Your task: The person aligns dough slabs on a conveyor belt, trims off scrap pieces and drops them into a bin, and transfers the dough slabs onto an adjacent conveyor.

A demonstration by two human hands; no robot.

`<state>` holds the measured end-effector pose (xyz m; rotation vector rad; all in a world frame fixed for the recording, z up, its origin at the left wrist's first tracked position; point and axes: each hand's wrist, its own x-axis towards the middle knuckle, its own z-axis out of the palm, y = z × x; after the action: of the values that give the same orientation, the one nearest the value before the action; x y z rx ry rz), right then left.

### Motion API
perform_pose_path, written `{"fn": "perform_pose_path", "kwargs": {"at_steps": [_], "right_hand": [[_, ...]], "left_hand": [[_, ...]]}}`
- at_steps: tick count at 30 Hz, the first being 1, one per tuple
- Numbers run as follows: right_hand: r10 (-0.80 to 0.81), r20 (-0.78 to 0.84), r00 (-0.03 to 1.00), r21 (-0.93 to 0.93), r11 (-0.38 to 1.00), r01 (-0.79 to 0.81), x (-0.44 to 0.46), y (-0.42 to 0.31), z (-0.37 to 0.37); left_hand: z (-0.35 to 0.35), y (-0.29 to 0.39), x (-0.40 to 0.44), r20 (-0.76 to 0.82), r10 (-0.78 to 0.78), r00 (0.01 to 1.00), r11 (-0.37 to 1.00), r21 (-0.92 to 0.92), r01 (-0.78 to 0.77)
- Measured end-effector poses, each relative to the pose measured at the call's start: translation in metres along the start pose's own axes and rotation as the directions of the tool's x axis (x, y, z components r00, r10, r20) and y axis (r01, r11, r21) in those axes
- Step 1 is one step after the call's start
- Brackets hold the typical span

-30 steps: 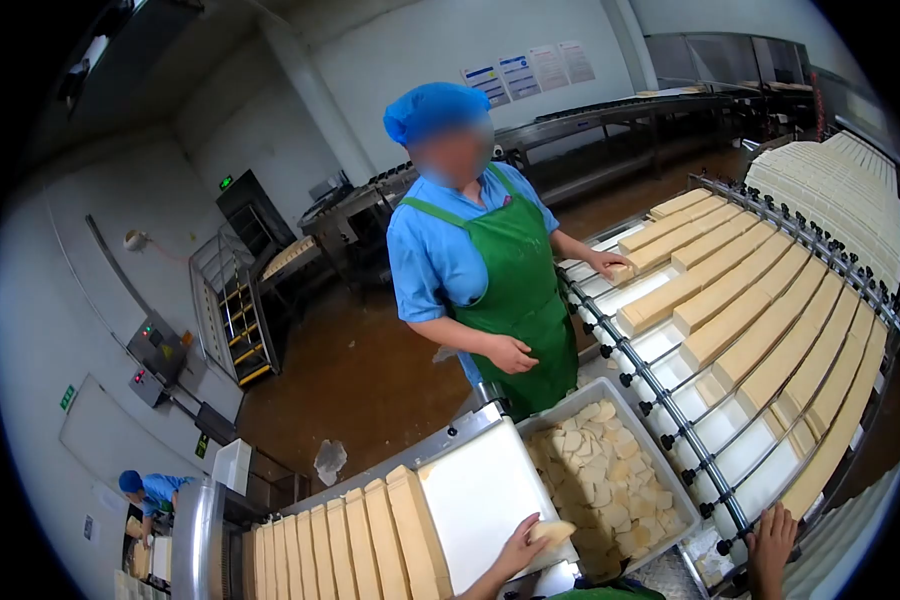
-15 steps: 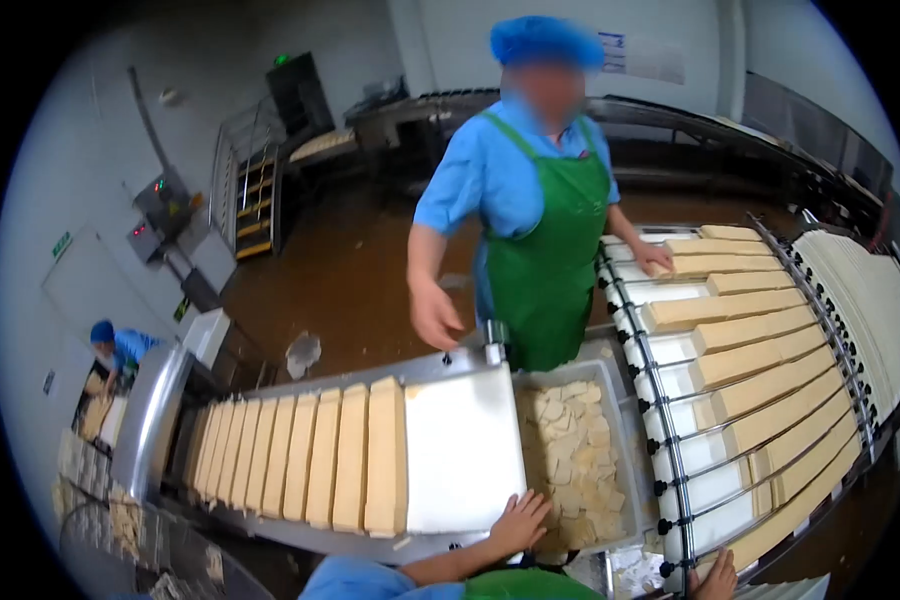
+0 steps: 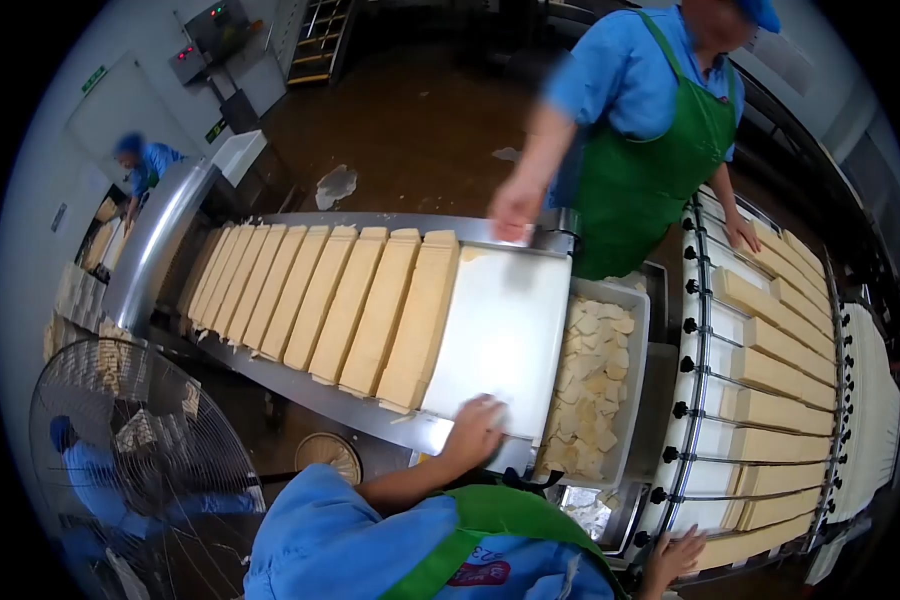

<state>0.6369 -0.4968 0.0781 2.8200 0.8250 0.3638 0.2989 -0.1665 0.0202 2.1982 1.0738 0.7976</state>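
Roughly ten long pale-yellow layered stacks (image 3: 422,325) lie crosswise on the white left conveyor belt (image 3: 500,320); more stacks (image 3: 785,355) fill the right belt, exact count unclear. Two own hands: left hand (image 3: 478,425) slightly blurred, no held item visible, over left belt's near edge; right hand (image 3: 680,552) fingers spread, by nearest right-hand stack, contact can't tell. One pale plastic bin (image 3: 620,400) of broken flat scraps (image 3: 585,385) between belts. Three other people, one in green apron (image 3: 655,165) across the bin; one round wire fan guard (image 3: 140,470) blocks lower left. Brown wet-looking floor (image 3: 410,130), pale walls.
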Motion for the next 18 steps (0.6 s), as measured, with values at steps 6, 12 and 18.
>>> {"fn": "perform_pose_path", "kwargs": {"at_steps": [6, 12, 18], "right_hand": [[-0.465, -0.196, 0.864, 0.525, 0.694, 0.493, 0.063, -0.18, -0.04], [-0.717, -0.361, 0.597, 0.595, 0.316, 0.739, 0.094, -0.418, -0.051], [-0.799, -0.222, 0.559, 0.51, 0.394, 0.765, 0.103, -0.599, -0.077]], "left_hand": [[-0.066, -0.034, -0.034, -0.456, -0.565, 0.688, 0.767, 0.017, 0.642], [-0.069, -0.074, -0.032, -0.321, -0.656, 0.683, 0.745, -0.128, 0.655], [-0.086, -0.06, -0.013, -0.143, -0.675, 0.724, 0.738, -0.139, 0.66]]}}
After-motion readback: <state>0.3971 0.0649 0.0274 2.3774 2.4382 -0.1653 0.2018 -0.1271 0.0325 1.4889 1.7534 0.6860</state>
